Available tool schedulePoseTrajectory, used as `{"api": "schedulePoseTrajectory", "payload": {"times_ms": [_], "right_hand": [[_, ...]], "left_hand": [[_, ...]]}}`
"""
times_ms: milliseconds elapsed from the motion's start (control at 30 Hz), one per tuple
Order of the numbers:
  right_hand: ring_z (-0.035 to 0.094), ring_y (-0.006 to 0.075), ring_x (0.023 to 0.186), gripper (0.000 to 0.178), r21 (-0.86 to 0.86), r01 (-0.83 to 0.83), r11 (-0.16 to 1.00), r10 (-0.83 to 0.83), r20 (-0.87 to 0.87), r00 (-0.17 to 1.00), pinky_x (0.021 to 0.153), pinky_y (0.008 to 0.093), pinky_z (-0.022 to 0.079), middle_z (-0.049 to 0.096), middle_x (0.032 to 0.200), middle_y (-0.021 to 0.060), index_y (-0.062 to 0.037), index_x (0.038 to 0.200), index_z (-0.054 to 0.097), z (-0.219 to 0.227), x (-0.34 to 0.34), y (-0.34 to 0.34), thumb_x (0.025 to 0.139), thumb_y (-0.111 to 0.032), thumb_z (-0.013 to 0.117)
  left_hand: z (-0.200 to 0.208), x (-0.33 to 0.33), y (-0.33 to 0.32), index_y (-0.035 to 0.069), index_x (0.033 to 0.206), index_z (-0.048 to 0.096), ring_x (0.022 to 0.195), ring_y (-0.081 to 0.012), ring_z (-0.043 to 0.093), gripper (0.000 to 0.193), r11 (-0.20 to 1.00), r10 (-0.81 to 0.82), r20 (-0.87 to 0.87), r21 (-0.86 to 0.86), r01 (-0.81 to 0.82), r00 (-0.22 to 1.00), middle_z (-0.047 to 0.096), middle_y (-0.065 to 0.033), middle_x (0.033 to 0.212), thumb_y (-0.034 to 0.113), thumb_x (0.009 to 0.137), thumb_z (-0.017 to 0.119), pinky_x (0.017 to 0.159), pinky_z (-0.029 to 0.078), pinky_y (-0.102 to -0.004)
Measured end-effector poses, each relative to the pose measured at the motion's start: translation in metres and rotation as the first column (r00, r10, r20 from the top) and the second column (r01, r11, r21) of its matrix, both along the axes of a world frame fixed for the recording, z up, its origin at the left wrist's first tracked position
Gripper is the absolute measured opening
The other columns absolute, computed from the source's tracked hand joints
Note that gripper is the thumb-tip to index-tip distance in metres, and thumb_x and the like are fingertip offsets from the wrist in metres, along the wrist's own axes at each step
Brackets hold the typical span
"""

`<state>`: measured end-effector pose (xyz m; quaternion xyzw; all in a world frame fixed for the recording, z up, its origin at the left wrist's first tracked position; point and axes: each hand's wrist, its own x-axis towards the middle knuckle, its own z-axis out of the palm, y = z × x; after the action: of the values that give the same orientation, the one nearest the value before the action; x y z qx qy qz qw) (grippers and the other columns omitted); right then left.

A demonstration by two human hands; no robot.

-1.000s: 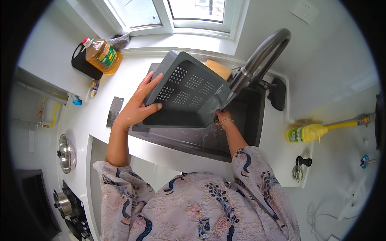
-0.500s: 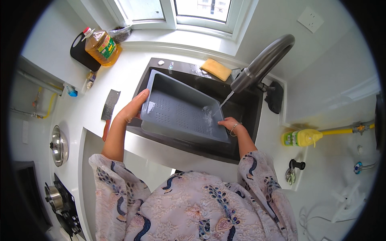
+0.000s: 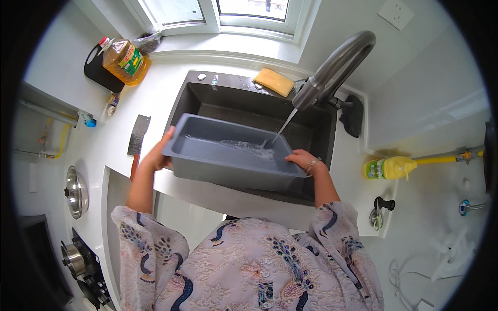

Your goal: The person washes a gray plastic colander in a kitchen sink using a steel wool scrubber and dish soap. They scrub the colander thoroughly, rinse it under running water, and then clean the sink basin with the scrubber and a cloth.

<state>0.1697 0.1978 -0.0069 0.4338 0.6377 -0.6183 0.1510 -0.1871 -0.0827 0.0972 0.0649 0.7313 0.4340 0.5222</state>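
Currently, one smooth grey rectangular basin [image 3: 223, 176] is held over the near part of one dark sink [image 3: 223, 111]; the left hand [image 3: 158, 154] has its grip clamped on the left end, the right hand [image 3: 307, 161] on the right rim. Water [image 3: 285, 125] runs in from one curved metal tap [image 3: 332, 70]. One mottled-bladed cleaver [image 3: 139, 135] lies on the white worktop [image 3: 155, 96]. A second ago the basin stood steeply tipped; now it is nearer level.

Left hand [image 3: 158, 154]; right hand [image 3: 303, 159]; well apart
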Motion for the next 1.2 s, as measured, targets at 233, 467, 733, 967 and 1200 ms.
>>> {"api": "schedulePoseTrajectory", "payload": {"times_ms": [233, 467, 733, 967, 1200], "right_hand": [[0.058, 0.0159, 0.067, 0.030, 0.123, 0.205, 0.971, -0.186, -0.150, 0.971, 0.063, 0.0274, 0.046, 0.062, 0.077, 0.0078, 0.0009, 0.083, 0.063, -0.001, 0.052, 0.047, 0.075, -0.028, 0.063], [0.058, 0.0210, 0.064, 0.040, 0.213, 0.049, 0.976, -0.048, -0.009, 0.999, 0.058, 0.0321, 0.046, 0.061, 0.077, 0.0111, 0.0036, 0.083, 0.062, 0.053, 0.019, 0.023, 0.077, -0.035, 0.059], [0.063, 0.0233, 0.071, 0.043, 0.439, -0.148, 0.886, 0.139, 0.052, 0.989, 0.050, 0.0363, 0.052, 0.061, 0.079, 0.0151, 0.0047, 0.090, 0.061, 0.077, 0.102, 0.058, 0.078, -0.037, 0.055], [0.059, 0.0310, 0.078, 0.031, 0.394, -0.091, 0.914, 0.043, 0.131, 0.990, 0.068, 0.0368, 0.048, 0.061, 0.088, 0.0175, 0.0005, 0.089, 0.060, 0.094, 0.025, 0.062, 0.083, -0.028, 0.050], [0.058, 0.0236, 0.064, 0.042, 0.511, -0.023, 0.859, -0.114, 0.236, 0.965, 0.060, 0.0348, 0.046, 0.059, 0.070, 0.0157, 0.0074, 0.081, 0.060, 0.153, 0.049, 0.043, 0.073, -0.034, 0.056]], "left_hand": [[-0.069, 0.021, 0.060, 0.013, 0.092, 0.060, 0.055, -0.0119, 0.053, 0.058, 0.988, 0.041, 0.221, 0.138, -0.073, 0.974, 0.057, -0.0016, 0.073, 0.068, 0.075, 0.051, 0.038, 0.038, -0.0219], [-0.060, 0.003, 0.028, 0.008, 0.114, 0.060, 0.095, -0.0276, 0.057, 0.071, 0.993, -0.002, 0.362, 0.108, -0.040, 0.932, 0.060, -0.0144, 0.108, 0.065, 0.073, 0.051, 0.078, 0.046, -0.0393], [-0.148, 0.070, 0.066, 0.011, 0.107, 0.063, 0.093, -0.0234, 0.057, 0.058, 0.999, 0.017, 0.601, 0.025, -0.041, 0.799, 0.062, -0.0075, 0.108, 0.060, 0.077, 0.049, 0.082, 0.044, -0.0369], [-0.118, 0.030, 0.059, 0.016, 0.110, 0.062, 0.098, -0.0239, 0.054, 0.057, 0.991, 0.013, 0.577, 0.102, -0.087, 0.816, 0.061, -0.0055, 0.109, 0.060, 0.076, 0.047, 0.082, 0.042, -0.0379], [-0.171, 0.075, 0.070, 0.011, 0.100, 0.063, 0.091, -0.0221, 0.058, 0.044, 0.999, -0.002, 0.731, 0.032, -0.032, 0.683, 0.063, -0.0061, 0.099, 0.048, 0.080, 0.052, 0.080, 0.045, -0.0387]]}}
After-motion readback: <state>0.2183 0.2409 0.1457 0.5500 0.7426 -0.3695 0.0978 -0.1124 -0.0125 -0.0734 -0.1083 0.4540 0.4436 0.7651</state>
